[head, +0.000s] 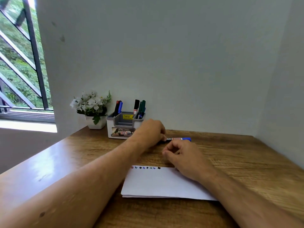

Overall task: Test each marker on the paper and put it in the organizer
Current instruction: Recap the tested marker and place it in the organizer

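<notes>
A marker [178,139] with a blue end lies on its side on the wooden desk [238,162], just right of the organizer. My left hand [149,132] pinches its left end. My right hand [185,159] hovers a little nearer to me, fingers loosely curled, holding nothing, its wrist over the paper. The white paper [158,183] lies in front of me with a row of small coloured test marks along its far edge. The white and grey organizer [122,127] stands against the wall with several markers upright in its two back corners.
A white pot of white flowers [93,109] stands left of the organizer in the desk's corner. A window with a black grille [24,63] is at far left. Walls close in behind and to the right.
</notes>
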Demonstrator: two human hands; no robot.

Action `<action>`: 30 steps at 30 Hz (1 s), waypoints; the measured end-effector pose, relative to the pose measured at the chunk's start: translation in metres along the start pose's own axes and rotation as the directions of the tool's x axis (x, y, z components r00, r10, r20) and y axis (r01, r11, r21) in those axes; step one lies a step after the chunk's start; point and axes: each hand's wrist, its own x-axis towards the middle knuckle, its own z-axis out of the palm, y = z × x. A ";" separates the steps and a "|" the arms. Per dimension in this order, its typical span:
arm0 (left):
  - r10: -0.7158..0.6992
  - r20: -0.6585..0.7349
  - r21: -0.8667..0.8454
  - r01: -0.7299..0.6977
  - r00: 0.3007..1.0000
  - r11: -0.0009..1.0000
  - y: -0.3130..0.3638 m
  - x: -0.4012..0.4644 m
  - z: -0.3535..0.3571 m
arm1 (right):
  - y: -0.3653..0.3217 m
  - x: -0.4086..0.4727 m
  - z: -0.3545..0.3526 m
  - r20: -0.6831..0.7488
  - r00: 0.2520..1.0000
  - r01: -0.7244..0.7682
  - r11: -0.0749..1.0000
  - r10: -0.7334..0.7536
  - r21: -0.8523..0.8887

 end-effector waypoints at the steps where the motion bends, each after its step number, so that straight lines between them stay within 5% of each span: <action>1: -0.009 0.008 0.015 0.009 1.000 1.000 -0.002 -0.001 0.001 | 0.000 0.000 0.000 0.001 1.000 0.004 1.000 -0.004 0.001; 14: -0.042 0.017 0.028 0.041 0.999 0.999 -0.010 -0.009 0.002 | -0.001 0.000 -0.003 0.011 0.999 0.042 0.999 -0.042 0.000; 21: -0.198 -0.147 -0.331 0.140 0.969 0.933 0.003 -0.038 -0.021 | -0.004 0.000 -0.008 -0.128 0.988 0.093 0.996 -0.090 0.017; 23: -0.253 -0.120 -0.534 0.152 0.960 0.832 0.007 -0.050 -0.025 | -0.004 0.002 -0.010 -0.236 0.967 0.105 0.993 -0.092 0.045; 26: -0.291 0.071 -0.826 0.220 0.954 0.518 0.016 -0.061 -0.028 | -0.003 0.006 -0.011 -0.314 0.949 0.068 0.986 -0.017 0.153; 30: -0.295 0.214 -0.907 0.301 0.931 0.294 0.023 -0.065 -0.023 | -0.001 0.011 -0.013 -0.326 0.937 -0.003 0.937 0.125 0.350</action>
